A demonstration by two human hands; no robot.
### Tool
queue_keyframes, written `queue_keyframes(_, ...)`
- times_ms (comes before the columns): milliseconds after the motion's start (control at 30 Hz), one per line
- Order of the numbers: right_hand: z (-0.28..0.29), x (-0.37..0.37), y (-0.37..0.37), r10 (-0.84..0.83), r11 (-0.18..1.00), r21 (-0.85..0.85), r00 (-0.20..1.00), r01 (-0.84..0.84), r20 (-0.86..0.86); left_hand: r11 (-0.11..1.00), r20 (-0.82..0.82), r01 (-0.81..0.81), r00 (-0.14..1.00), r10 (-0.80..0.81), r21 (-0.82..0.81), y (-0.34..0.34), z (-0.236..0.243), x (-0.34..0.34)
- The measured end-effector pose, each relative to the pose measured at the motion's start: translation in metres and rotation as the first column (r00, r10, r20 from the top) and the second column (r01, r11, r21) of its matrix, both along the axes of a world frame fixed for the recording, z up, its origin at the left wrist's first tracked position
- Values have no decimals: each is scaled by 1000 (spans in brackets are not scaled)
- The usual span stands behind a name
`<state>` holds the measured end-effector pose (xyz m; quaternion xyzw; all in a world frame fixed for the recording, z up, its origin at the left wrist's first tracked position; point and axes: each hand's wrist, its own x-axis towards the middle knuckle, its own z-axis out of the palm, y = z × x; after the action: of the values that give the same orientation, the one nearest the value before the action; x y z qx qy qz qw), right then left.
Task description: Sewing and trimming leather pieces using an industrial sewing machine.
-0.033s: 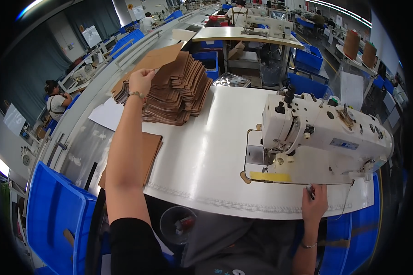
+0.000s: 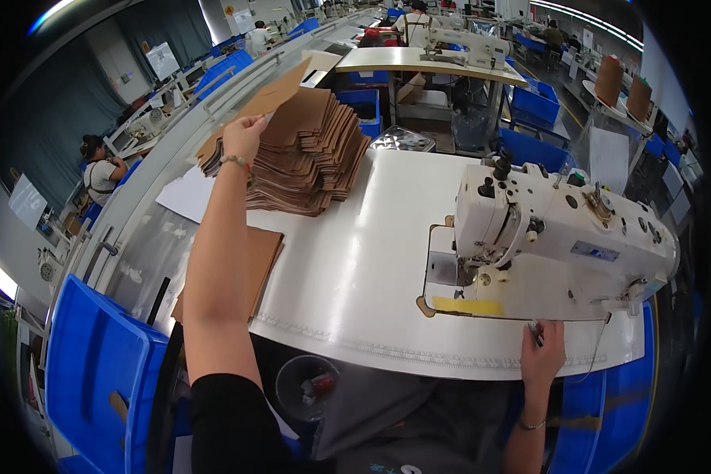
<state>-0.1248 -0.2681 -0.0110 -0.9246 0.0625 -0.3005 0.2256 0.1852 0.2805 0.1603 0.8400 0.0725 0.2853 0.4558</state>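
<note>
White tabletop (image 2: 347, 292), tan sheet (image 2: 280, 88) now steeper

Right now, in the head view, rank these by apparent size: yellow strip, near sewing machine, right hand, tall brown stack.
Largest to smallest:
1. near sewing machine
2. tall brown stack
3. right hand
4. yellow strip

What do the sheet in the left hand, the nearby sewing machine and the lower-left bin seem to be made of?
Tan sheet in the left hand: perhaps matt leather or card; it hardly droops.
Sewing machine body: probably painted metal, semi-gloss; even white coat, rounded casing.
Blue bin: likely smooth moulded plastic; uniform colour, soft sheen.
</note>
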Motion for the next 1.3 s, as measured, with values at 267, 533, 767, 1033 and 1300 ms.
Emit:
queue_keyframes(267,-9,0,-5,35,999,36,999,-34,-10,598,144,216,975,-167,-772,28,36,-52)
queue_keyframes(533,-10,0,-6,23,996,85,1000,-24,14,912,149,386,919,-366,-141,-60,43,-144)
queue_keyframes(767,4,-7,6,188,981,39,981,-189,39,510,-291,564,804,-519,649,-155,-53,-266)
queue_keyframes(1033,30,-3,63,649,735,-87,735,-672,-195,335,-623,884,467,-627,325,-185,-102,-301)
queue_keyframes(1300,15,58,83,635,666,-204,689,-717,-350,313,-577,910,415,-703,273,-202,-107,-307)
